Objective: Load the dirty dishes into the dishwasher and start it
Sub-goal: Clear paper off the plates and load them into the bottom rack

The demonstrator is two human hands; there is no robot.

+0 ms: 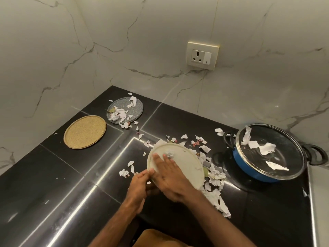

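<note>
head view: black countertop (71, 184) bears a lidded blue pot (246, 167) at right, well apart from the cream plate (185, 161) at centre. plate looks tilted. left hand (138, 184) pinches its near-left rim. right hand (170, 177) lies flat on the plate face, fingers straight, pointing away. crumpled paper scrap (168, 155) sits at those fingertips. judgement: right hand is placed to sweep it off the far rim.

free: counter (53, 184) front-left | obstacles: paper scraps (215, 173), blue pot (249, 168) right

near plate (187, 161) centre | pot (246, 166) right | far plate (138, 111) behind | left plate (85, 132) beside it
</note>
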